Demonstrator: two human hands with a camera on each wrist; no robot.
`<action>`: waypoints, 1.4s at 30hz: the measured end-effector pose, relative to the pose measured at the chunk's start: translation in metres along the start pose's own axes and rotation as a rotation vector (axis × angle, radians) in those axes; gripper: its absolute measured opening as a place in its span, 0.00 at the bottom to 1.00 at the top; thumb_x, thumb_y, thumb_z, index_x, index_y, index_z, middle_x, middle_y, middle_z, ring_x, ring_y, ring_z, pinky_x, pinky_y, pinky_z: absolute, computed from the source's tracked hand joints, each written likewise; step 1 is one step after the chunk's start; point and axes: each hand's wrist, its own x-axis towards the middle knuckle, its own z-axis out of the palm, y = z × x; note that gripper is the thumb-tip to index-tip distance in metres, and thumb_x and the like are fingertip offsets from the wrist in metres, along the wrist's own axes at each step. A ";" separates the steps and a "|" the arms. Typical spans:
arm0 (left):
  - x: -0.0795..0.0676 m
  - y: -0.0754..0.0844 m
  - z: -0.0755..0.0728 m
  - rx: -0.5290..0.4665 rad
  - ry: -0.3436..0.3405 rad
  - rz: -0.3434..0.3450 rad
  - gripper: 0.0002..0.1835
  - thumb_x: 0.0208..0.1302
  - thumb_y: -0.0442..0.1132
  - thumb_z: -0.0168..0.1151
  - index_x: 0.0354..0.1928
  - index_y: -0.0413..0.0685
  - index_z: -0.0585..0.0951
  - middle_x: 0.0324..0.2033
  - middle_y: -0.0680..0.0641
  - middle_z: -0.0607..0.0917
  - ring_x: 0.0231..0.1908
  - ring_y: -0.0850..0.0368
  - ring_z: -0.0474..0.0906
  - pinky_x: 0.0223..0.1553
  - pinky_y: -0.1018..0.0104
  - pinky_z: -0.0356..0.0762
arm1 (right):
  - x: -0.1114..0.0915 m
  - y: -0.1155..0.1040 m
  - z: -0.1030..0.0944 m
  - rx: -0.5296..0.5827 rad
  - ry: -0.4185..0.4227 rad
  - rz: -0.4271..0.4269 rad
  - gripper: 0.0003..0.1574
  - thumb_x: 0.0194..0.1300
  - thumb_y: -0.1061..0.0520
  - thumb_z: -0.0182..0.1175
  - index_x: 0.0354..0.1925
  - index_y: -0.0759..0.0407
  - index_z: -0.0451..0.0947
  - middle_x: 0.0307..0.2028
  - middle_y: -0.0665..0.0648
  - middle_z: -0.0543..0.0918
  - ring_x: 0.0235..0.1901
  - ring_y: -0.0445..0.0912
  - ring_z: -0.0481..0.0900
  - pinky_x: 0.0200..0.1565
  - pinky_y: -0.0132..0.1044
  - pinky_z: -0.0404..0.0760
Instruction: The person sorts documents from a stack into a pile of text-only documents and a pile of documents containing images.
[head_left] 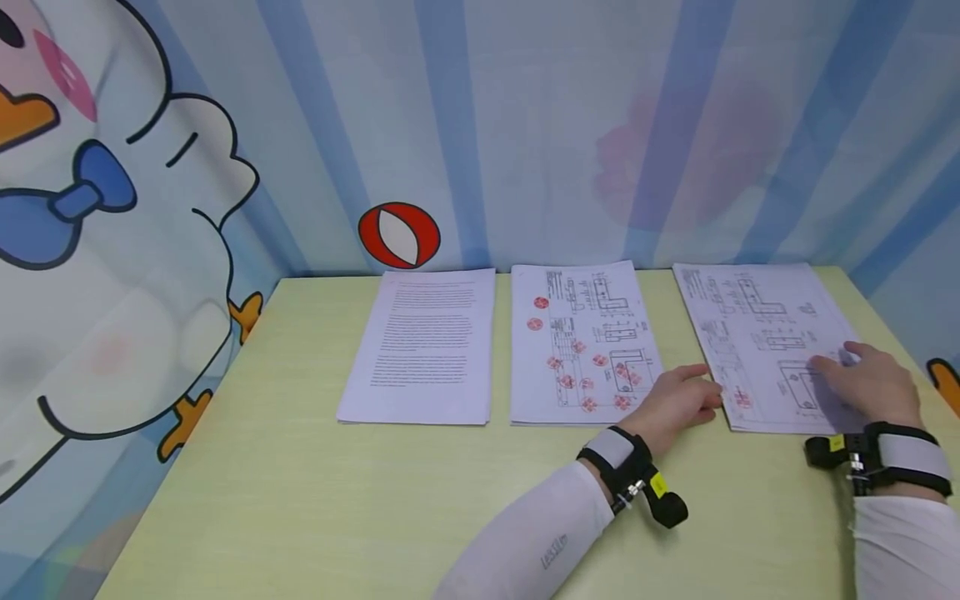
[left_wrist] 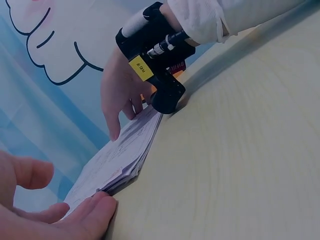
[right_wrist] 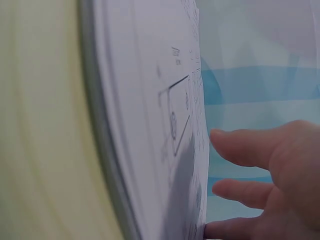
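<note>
The right-hand paper stack [head_left: 757,333] carries printed line drawings and one red stamp mark near its lower left. My left hand [head_left: 678,404] is at that stack's left edge, fingertips touching the side of the sheets; its fingers [left_wrist: 95,210] look loosely bent in the left wrist view. Over the stack's right part is my right hand [head_left: 873,383], thumb and fingers spread. In the right wrist view its thumb [right_wrist: 240,145] and fingers are apart, with a fingertip by the paper's far edge. Neither hand grips a sheet.
A middle stack [head_left: 577,333] of drawings bears several red stamp marks and lies partly behind the left hand. Further left is a stack of printed text [head_left: 427,350]. All lie on a pale yellow table [head_left: 315,500] before a cartoon-printed curtain [head_left: 525,125].
</note>
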 end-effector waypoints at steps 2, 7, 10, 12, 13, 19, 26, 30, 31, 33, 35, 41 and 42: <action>0.002 0.000 0.000 -0.025 0.006 -0.010 0.24 0.64 0.30 0.58 0.63 0.39 0.72 0.37 0.45 0.82 0.41 0.55 0.78 0.51 0.55 0.77 | -0.001 -0.001 -0.001 -0.012 -0.006 -0.003 0.45 0.74 0.48 0.45 0.69 0.81 0.42 0.61 0.86 0.53 0.54 0.77 0.58 0.57 0.68 0.63; 0.005 0.001 0.001 -0.063 0.023 -0.025 0.24 0.66 0.30 0.58 0.64 0.36 0.70 0.35 0.44 0.81 0.39 0.53 0.78 0.51 0.52 0.77 | -0.004 -0.004 -0.001 -0.046 -0.006 -0.018 0.43 0.73 0.49 0.44 0.67 0.82 0.45 0.60 0.86 0.55 0.54 0.77 0.58 0.57 0.68 0.63; 0.005 0.002 0.002 -0.055 0.023 -0.024 0.24 0.66 0.29 0.57 0.64 0.34 0.70 0.35 0.44 0.81 0.38 0.54 0.78 0.50 0.52 0.77 | -0.003 -0.004 0.000 -0.051 0.003 -0.020 0.43 0.73 0.49 0.44 0.68 0.82 0.46 0.59 0.86 0.57 0.53 0.77 0.59 0.55 0.68 0.64; 0.005 0.002 0.002 -0.053 0.011 -0.018 0.23 0.67 0.29 0.56 0.64 0.33 0.70 0.37 0.43 0.82 0.39 0.53 0.79 0.51 0.52 0.77 | -0.001 -0.004 0.001 -0.050 0.014 -0.022 0.42 0.73 0.49 0.44 0.68 0.81 0.47 0.58 0.86 0.59 0.52 0.76 0.61 0.54 0.67 0.67; 0.006 0.001 0.001 -0.048 0.003 -0.011 0.22 0.67 0.28 0.56 0.63 0.33 0.71 0.38 0.43 0.82 0.40 0.52 0.80 0.51 0.52 0.77 | 0.000 -0.004 0.002 -0.045 0.019 -0.022 0.42 0.74 0.49 0.44 0.68 0.81 0.48 0.58 0.86 0.59 0.51 0.75 0.62 0.53 0.67 0.68; 0.009 -0.002 0.000 0.016 0.004 0.028 0.15 0.69 0.29 0.53 0.56 0.37 0.77 0.39 0.47 0.83 0.39 0.55 0.80 0.48 0.54 0.79 | -0.007 -0.012 0.001 -0.030 0.038 -0.091 0.40 0.73 0.48 0.45 0.65 0.82 0.56 0.55 0.86 0.64 0.47 0.74 0.68 0.41 0.62 0.73; 0.012 -0.002 -0.002 0.100 0.039 0.095 0.14 0.66 0.27 0.54 0.52 0.40 0.79 0.39 0.49 0.84 0.38 0.59 0.79 0.41 0.65 0.77 | -0.012 -0.025 0.005 -0.034 0.046 -0.158 0.36 0.73 0.49 0.46 0.62 0.81 0.63 0.53 0.84 0.68 0.44 0.74 0.71 0.35 0.59 0.73; 0.011 -0.002 -0.005 0.140 0.045 0.147 0.18 0.64 0.23 0.51 0.53 0.41 0.79 0.43 0.48 0.84 0.42 0.59 0.78 0.44 0.66 0.75 | -0.015 -0.032 0.008 -0.037 0.061 -0.192 0.36 0.73 0.49 0.47 0.61 0.80 0.64 0.51 0.83 0.71 0.41 0.73 0.74 0.33 0.57 0.74; 0.011 -0.001 -0.005 0.142 0.041 0.158 0.19 0.64 0.21 0.50 0.54 0.41 0.79 0.44 0.48 0.84 0.43 0.59 0.77 0.45 0.66 0.75 | -0.016 -0.033 0.008 -0.038 0.067 -0.201 0.35 0.73 0.49 0.47 0.61 0.80 0.65 0.51 0.83 0.71 0.40 0.72 0.74 0.32 0.57 0.74; 0.010 -0.001 -0.007 0.154 0.034 0.170 0.21 0.64 0.21 0.48 0.55 0.43 0.78 0.46 0.49 0.83 0.43 0.61 0.76 0.47 0.66 0.73 | -0.017 -0.034 0.009 -0.035 0.077 -0.220 0.35 0.73 0.49 0.47 0.60 0.80 0.66 0.49 0.82 0.72 0.40 0.72 0.75 0.31 0.56 0.74; 0.009 0.000 -0.008 0.174 0.049 0.178 0.21 0.64 0.21 0.48 0.55 0.45 0.77 0.45 0.52 0.81 0.43 0.62 0.74 0.47 0.67 0.72 | -0.018 -0.036 0.009 -0.036 0.080 -0.235 0.35 0.73 0.49 0.47 0.60 0.80 0.66 0.49 0.82 0.73 0.40 0.72 0.75 0.31 0.56 0.74; 0.007 0.000 -0.012 0.156 0.105 0.186 0.23 0.63 0.23 0.48 0.57 0.51 0.74 0.46 0.55 0.77 0.43 0.63 0.71 0.49 0.65 0.71 | -0.017 -0.041 0.011 -0.003 0.055 -0.276 0.40 0.73 0.46 0.47 0.64 0.80 0.61 0.53 0.84 0.68 0.46 0.74 0.70 0.40 0.63 0.73; 0.006 0.000 -0.014 0.138 0.103 0.195 0.23 0.64 0.23 0.48 0.57 0.51 0.74 0.46 0.55 0.78 0.44 0.63 0.72 0.50 0.64 0.71 | -0.017 -0.042 0.012 0.011 0.052 -0.279 0.41 0.73 0.45 0.47 0.65 0.80 0.58 0.54 0.84 0.66 0.48 0.75 0.68 0.43 0.65 0.71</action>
